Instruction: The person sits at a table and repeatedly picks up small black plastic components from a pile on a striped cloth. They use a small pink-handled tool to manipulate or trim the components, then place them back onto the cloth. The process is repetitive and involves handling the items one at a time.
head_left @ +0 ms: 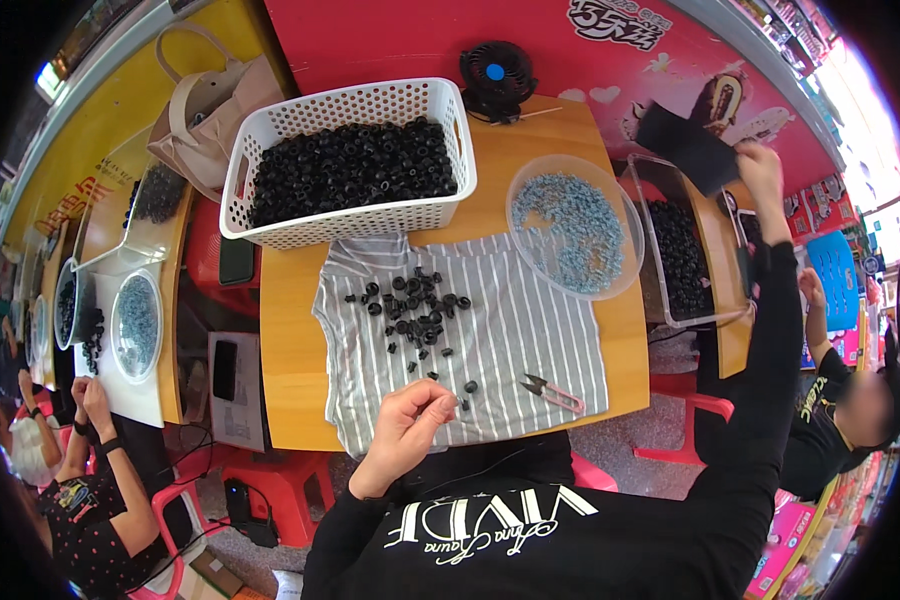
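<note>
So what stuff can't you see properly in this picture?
Head view: whether the left hand holds anything; its curled fingers hide it.
Head view: the bottom of the white basket; black pieces cover it.
Head view: shapes of the blue pieces; too small.
Head view: far side of the flat black sheet; turned away.

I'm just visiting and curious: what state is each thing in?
Left grip, curled shut, contents hidden
Right grip, closed on black flat piece
White basket, piled with black parts
Round tub, holding pale-blue pieces
Striped cloth, spread, bearing loose parts
Snips, blades apart
Fan, on or off unclear
</note>
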Demonstrator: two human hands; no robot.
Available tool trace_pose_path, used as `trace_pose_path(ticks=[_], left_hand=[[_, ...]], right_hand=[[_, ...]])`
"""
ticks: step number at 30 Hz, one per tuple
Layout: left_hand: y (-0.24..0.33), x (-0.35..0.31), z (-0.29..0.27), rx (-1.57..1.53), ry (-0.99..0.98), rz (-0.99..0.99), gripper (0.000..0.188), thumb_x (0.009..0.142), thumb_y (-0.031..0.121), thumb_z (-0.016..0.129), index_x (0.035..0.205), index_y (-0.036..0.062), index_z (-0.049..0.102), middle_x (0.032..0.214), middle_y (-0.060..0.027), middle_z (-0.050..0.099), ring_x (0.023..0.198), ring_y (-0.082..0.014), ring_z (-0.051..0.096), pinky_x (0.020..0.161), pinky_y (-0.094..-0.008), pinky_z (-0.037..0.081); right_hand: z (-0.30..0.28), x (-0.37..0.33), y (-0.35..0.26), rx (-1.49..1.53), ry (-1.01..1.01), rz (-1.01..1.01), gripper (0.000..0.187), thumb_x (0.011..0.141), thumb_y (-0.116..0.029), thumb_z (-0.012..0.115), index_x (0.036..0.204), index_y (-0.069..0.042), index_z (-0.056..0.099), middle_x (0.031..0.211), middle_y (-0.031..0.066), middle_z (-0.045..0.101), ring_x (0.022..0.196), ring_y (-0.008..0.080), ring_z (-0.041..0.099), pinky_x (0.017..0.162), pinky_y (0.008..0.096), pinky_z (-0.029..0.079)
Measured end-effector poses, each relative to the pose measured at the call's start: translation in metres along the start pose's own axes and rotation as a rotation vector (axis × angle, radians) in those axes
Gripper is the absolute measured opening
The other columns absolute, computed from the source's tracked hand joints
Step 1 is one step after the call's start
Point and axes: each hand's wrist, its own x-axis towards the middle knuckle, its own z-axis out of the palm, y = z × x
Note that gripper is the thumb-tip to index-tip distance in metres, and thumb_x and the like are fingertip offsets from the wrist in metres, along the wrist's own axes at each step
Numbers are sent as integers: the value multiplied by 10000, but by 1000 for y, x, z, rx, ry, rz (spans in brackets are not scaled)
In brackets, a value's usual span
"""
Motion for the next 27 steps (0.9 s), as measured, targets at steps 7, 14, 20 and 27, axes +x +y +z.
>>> trace_pose_path(ticks=[7, 14, 20, 27], left_hand=[[-10, -10, 7, -147, -72, 20, 195, 1026, 185, 609, 957, 18, 683, 808, 9, 672, 739, -47, 589, 636, -207, 426], [-3, -13, 21, -172, -41, -64, 204, 1027, 188, 605, 959, 15, 689, 793, -3, 676, 727, -57, 599, 632, -214, 430], [-10, -12, 21, -358, -54, -85, 207, 1034, 176, 589, 989, 2, 692, 795, -18, 670, 721, -72, 603, 615, -216, 432], [-9, -14, 32, -286, 21, 1, 132, 993, 115, 639, 1022, 1, 699, 823, -8, 670, 756, -72, 608, 654, -215, 453]], right_hand=[[-59, -195, 281, -522, -325, 220, 200, 843, -130, 587, 851, -2, 740, 781, 123, 720, 684, 216, 694, 580, 373, 516], [-43, -268, 144, -291, -104, 532, 271, 836, -159, 654, 1057, -26, 739, 978, 171, 730, 862, 330, 697, 788, 437, 535], [-69, -261, -38, -530, 230, 0, 200, 912, -125, 617, 1075, -54, 708, 1076, 174, 659, 1015, 373, 632, 880, 492, 497], [-40, -327, -296, 974, -306, -207, 210, 807, 67, 707, 1010, 23, 679, 920, 128, 644, 879, 257, 659, 763, 333, 523]])
